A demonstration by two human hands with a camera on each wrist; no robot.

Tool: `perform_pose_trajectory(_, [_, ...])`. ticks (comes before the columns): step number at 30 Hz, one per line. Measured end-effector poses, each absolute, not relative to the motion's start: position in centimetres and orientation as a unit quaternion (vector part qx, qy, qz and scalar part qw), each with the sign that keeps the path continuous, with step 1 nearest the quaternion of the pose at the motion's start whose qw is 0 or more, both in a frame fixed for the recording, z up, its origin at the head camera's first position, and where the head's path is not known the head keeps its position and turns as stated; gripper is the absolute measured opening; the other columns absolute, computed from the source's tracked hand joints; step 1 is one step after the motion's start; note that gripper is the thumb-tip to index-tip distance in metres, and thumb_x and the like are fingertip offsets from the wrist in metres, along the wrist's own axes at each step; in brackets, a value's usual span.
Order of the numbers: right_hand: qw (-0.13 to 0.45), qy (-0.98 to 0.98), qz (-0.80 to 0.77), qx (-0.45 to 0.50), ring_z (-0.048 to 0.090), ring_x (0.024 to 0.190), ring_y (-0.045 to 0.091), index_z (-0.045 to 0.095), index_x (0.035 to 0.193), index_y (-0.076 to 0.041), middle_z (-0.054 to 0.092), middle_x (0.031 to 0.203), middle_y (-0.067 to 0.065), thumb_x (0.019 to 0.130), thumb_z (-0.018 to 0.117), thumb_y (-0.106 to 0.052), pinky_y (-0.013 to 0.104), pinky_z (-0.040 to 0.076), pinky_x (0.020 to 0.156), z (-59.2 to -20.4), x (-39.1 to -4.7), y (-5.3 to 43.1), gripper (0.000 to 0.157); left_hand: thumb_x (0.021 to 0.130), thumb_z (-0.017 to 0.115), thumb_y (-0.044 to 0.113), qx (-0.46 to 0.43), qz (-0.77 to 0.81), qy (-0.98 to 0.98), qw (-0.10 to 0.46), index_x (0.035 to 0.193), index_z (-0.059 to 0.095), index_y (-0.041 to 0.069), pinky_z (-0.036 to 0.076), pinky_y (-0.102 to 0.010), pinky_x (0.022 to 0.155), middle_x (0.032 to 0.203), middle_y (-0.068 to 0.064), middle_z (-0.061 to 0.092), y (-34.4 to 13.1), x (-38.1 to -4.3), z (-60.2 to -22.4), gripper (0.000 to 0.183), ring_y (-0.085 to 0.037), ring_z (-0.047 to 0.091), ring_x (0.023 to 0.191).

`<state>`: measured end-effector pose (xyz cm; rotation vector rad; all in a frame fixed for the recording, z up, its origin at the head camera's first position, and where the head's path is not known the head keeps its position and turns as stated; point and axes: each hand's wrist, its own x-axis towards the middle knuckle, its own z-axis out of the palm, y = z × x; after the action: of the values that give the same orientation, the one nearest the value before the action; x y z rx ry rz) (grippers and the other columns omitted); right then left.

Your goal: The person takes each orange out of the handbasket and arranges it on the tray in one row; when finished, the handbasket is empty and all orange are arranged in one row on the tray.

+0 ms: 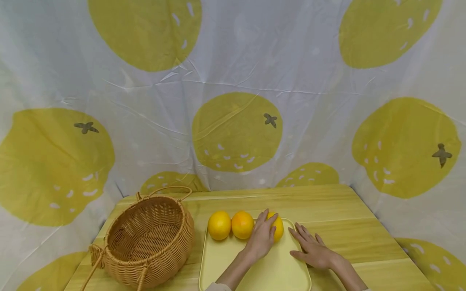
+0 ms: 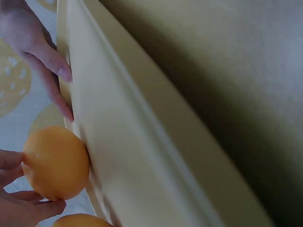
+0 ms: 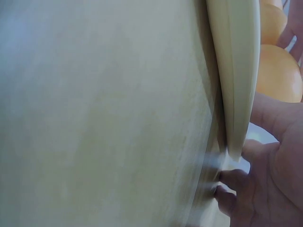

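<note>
Three oranges stand in a row along the far edge of a pale yellow tray (image 1: 233,262): a left orange (image 1: 219,225), a middle orange (image 1: 242,224) and a right orange (image 1: 278,228). My left hand (image 1: 260,238) reaches over the tray and holds the right orange, partly covering it. In the left wrist view, the fingers and thumb lie round that orange (image 2: 57,163). My right hand (image 1: 314,250) lies at the tray's right edge, its fingers spread and fairly straight. In the right wrist view, this hand (image 3: 270,175) is beside the tray's rim (image 3: 236,85).
To the left of the tray stands a round wicker basket (image 1: 171,246) with its handles folded down and nothing inside. Everything rests on a wood-grain table (image 1: 327,206). A white curtain (image 1: 233,76) printed with large yellow fruit hangs behind and at both sides.
</note>
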<state>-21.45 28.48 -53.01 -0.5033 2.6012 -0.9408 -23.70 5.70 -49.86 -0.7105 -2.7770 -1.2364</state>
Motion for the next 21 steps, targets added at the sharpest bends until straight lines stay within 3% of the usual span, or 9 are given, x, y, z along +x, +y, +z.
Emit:
perform_pose_trajectory(7, [0.163,0.918,-0.320,-0.169,-0.004,0.155,0.056,0.023,0.163,-0.001,-0.001,0.170,0.031,0.107,0.055,-0.038,0.086,-0.010,0.109,-52.66,-21.11,28.27,0.076,0.092,0.076,0.006,-0.216,-0.364,-0.906,0.019,0.152,0.050,0.003,0.040,-0.061,0.117,0.163,-0.026,0.037,5.79,-23.40,-50.10,0.066,-0.046,0.039,0.149])
perform_pose_trajectory(14, [0.163,0.918,-0.320,-0.169,-0.004,0.155,0.056,0.022,0.164,-0.001,-0.001,0.170,0.031,0.107,0.055,-0.039,0.086,-0.009,0.109,-52.81,-21.22,28.36,0.076,0.093,0.074,0.006,-0.218,-0.298,-0.928,0.055,0.152,0.046,-0.005,0.044,-0.056,0.115,0.157,-0.031,0.041,6.05,-23.33,-50.20,0.066,-0.047,0.044,0.145])
perform_pose_trajectory(21, [0.160,0.918,-0.322,-0.169,-0.002,0.155,0.056,0.023,0.163,-0.001,0.001,0.170,0.031,0.106,0.056,-0.039,0.086,-0.009,0.109,-52.65,-21.12,28.31,0.076,0.097,0.068,0.003,-0.207,-0.321,-0.923,0.032,0.154,0.039,-0.010,0.037,-0.056,0.120,0.163,-0.032,0.033,5.73,-23.48,-49.96,0.065,-0.046,0.035,0.151])
